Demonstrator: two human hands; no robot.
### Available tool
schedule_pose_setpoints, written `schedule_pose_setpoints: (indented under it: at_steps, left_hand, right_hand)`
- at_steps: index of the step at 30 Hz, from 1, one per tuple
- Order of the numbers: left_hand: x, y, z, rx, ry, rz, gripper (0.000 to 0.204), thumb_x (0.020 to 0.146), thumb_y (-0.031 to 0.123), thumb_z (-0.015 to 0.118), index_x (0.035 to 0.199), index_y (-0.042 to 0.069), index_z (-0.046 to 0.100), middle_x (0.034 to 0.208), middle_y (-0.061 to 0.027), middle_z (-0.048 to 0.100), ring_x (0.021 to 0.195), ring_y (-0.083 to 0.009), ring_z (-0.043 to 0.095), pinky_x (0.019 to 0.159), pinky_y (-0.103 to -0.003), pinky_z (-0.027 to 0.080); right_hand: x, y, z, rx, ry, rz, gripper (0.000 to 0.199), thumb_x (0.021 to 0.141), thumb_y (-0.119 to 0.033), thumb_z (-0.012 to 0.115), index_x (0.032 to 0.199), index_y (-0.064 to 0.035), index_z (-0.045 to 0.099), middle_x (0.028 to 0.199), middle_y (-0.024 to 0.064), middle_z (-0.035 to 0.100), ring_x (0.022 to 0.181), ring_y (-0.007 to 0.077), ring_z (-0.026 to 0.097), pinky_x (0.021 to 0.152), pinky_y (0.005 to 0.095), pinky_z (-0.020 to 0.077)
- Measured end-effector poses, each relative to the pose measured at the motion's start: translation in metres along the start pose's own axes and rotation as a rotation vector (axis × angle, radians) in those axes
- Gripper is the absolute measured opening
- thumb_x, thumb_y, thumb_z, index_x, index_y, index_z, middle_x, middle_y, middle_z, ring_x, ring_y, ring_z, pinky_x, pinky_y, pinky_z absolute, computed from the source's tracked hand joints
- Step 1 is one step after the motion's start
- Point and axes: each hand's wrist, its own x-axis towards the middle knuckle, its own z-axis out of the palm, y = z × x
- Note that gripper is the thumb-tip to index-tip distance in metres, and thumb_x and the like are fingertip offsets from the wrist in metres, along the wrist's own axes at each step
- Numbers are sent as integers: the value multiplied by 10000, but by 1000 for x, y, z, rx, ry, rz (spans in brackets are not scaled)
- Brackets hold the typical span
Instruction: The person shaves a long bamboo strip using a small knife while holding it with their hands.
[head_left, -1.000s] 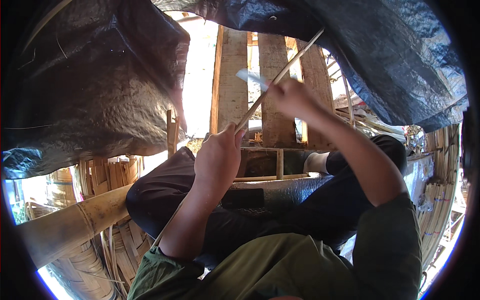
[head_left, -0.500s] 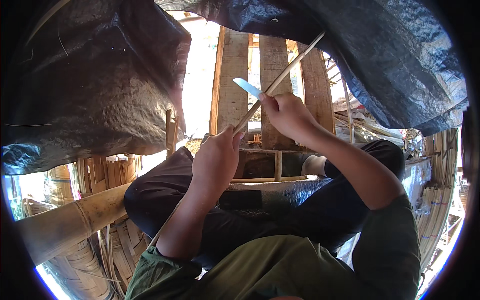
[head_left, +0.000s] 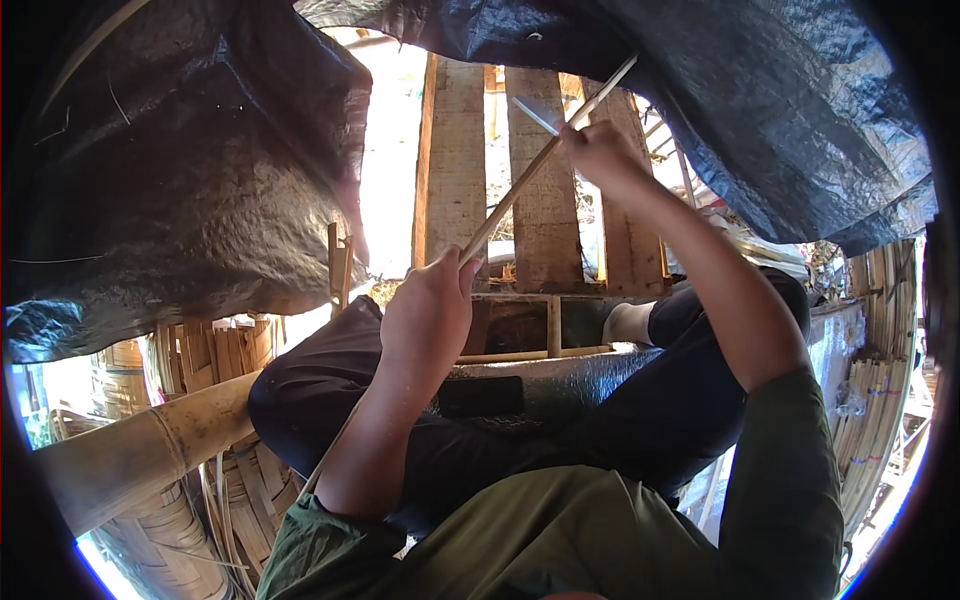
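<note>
My left hand point(head_left: 428, 305) is closed around the lower end of a thin pale strip, seemingly bamboo point(head_left: 522, 185), which slants up and away to the right. Farther along it, my right hand point(head_left: 603, 155) grips a knife point(head_left: 536, 115), its handle hidden in the fingers. The blade lies across the strip and points up and left, turned nearly edge-on so it looks narrow. The strip's far tip reaches in front of the dark plastic sheet.
Upright wooden planks point(head_left: 455, 160) stand ahead between dark plastic sheets point(head_left: 200, 170). A thick bamboo pole point(head_left: 150, 450) runs beside my left knee, with woven bamboo baskets point(head_left: 150, 540) below it. Bundled thin sticks point(head_left: 868, 410) are at the right.
My right hand and the knife have slid up along the strip, away from my left hand. The blade has turned from showing its flat side to nearly edge-on. My left hand has barely moved.
</note>
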Motion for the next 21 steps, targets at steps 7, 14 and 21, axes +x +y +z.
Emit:
schedule_pose_setpoints:
  at_steps: [7,14,21]
  left_hand:
    - [-2,3,-2,-15,-30,-5,317,1008,315,489,1069,25,601,747,-213,665,742,-398,681,645,-479,548]
    - [-4,-4,-1,-34,-34,-24,311,1005,310,496,1081,27,603,723,-214,657,718,-398,676,625,-478,544]
    - [-3,-3,0,-53,-23,-13,284,1013,299,484,1031,35,589,704,-202,650,706,-400,672,611,-483,536]
  right_hand:
    - [8,11,3,33,-11,-67,594,1002,-480,480,576,-71,544,467,-5,452,383,90,399,384,346,313]
    - [-4,4,10,-13,-75,-137,624,1006,-507,457,561,-73,501,458,-4,414,384,102,388,390,343,306]
    - [-20,-6,19,-32,-143,-193,639,997,-528,464,560,-62,482,454,5,392,404,117,407,427,364,342]
